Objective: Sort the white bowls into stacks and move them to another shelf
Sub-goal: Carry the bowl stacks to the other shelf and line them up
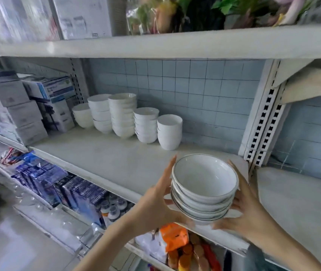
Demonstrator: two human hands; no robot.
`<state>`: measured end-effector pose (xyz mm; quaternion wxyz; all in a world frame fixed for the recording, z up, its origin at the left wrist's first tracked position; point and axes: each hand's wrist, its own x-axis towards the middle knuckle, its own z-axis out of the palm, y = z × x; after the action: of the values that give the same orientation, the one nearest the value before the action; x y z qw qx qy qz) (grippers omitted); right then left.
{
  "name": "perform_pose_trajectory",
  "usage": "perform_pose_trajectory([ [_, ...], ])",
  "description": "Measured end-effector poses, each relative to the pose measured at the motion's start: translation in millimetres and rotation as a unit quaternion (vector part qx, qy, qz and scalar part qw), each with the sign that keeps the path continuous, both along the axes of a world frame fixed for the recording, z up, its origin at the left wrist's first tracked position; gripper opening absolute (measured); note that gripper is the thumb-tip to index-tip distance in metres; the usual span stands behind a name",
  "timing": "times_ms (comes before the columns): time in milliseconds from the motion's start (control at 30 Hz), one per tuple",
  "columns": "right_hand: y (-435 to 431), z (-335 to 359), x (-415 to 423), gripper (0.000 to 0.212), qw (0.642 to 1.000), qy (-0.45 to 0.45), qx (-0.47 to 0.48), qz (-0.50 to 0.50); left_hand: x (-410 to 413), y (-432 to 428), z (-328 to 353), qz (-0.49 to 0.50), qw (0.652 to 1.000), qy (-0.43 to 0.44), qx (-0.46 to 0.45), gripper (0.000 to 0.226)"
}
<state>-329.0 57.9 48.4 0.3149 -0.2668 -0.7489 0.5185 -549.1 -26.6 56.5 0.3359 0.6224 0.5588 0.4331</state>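
Far left on the middle shelf point(97, 153) sit grey and blue boxes point(38, 106); next to them, along the tiled wall point(204, 90), five stacks of white bowls point(124, 116) stand side by side, the middle one tallest; the shelf in front of them is bare; lower down, the left hand point(155, 200) presses its palm and fingers against one side of a stack of dark-rimmed bowls point(204, 188), held over the shelf's front edge; the right hand point(247, 210) cups the opposite side, fingers under the bottom bowl; below lie an orange packet point(174, 236) and bottles point(113, 211).
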Motion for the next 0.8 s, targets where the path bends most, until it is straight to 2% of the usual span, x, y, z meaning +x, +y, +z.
perform_pose_trajectory([
  [267,48,-24,-48,0.134,0.998,-0.003,-0.051,-0.029,-53,71,-18,-0.061,0.997,0.034,-0.02,0.127],
  [600,89,-58,-89,0.122,0.99,-0.053,-0.076,-0.106,-95,150,-50,-0.135,0.986,0.037,-0.094,0.129],
  [800,106,-54,-110,0.123,0.986,-0.063,-0.065,-0.14,-115,187,-56,-0.169,0.98,0.061,-0.085,0.123],
])
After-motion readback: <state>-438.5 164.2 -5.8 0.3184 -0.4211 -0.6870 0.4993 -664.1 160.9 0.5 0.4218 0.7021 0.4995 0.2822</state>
